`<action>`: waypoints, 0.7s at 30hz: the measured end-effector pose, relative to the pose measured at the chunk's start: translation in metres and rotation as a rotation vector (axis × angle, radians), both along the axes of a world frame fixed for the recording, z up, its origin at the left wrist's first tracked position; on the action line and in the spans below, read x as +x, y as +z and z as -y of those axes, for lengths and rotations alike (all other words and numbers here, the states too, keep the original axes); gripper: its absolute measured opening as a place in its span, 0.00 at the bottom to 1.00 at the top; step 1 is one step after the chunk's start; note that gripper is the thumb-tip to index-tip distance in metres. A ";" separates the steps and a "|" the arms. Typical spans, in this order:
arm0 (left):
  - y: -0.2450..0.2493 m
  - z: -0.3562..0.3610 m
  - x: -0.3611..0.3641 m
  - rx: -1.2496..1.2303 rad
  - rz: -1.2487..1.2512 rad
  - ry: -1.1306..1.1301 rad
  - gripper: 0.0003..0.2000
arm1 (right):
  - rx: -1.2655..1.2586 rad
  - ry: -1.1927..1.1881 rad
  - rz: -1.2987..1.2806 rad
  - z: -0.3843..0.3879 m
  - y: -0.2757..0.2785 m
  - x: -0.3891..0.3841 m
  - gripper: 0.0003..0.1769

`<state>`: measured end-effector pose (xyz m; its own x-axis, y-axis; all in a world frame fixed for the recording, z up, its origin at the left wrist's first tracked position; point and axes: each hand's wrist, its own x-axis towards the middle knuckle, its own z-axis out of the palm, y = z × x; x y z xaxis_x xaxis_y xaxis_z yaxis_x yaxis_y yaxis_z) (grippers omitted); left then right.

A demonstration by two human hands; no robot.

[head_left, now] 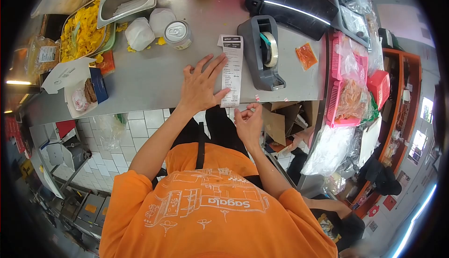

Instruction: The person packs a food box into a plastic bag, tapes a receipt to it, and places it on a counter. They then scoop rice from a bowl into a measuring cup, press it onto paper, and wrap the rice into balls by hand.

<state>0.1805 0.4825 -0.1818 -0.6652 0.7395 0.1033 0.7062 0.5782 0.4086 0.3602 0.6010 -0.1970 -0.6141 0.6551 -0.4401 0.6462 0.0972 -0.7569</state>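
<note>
A long printed receipt (232,73) lies on the steel counter, its lower end near the front edge. My left hand (202,87) rests flat beside and partly over it, fingers spread, fingertips and thumb on the paper. Just past the counter's edge, close to the receipt's lower end, my right hand (249,123) has its fingers curled in towards the thumb. Whatever is between those fingers, if anything, is too small to make out. To the right of the receipt stands a grey tape dispenser (255,66) with a tape roll (269,47). A small red-and-white scrap (257,98) sits at the counter edge.
A drink can (177,34), white wrapped bundles (140,34) and an open food box (80,98) stand left, near a tray of yellow food (84,26). An orange sachet (306,56), black machine (297,5) and pink basket (337,57) are right. Another person's arm (329,206) shows lower right.
</note>
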 end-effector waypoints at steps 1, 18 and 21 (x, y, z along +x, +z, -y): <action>0.000 0.000 0.000 -0.003 0.002 0.000 0.39 | -0.008 -0.033 0.027 -0.002 0.001 0.002 0.23; 0.005 -0.002 0.002 -0.044 0.003 -0.006 0.54 | 0.251 -0.230 -0.275 -0.015 0.074 -0.053 0.45; 0.004 -0.002 0.002 -0.023 -0.004 -0.008 0.55 | 0.283 -0.180 -0.260 -0.012 0.062 -0.050 0.47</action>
<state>0.1827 0.4848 -0.1782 -0.6587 0.7472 0.0886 0.7125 0.5815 0.3927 0.3101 0.6129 -0.1350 -0.5458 0.8347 -0.0731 0.4633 0.2279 -0.8564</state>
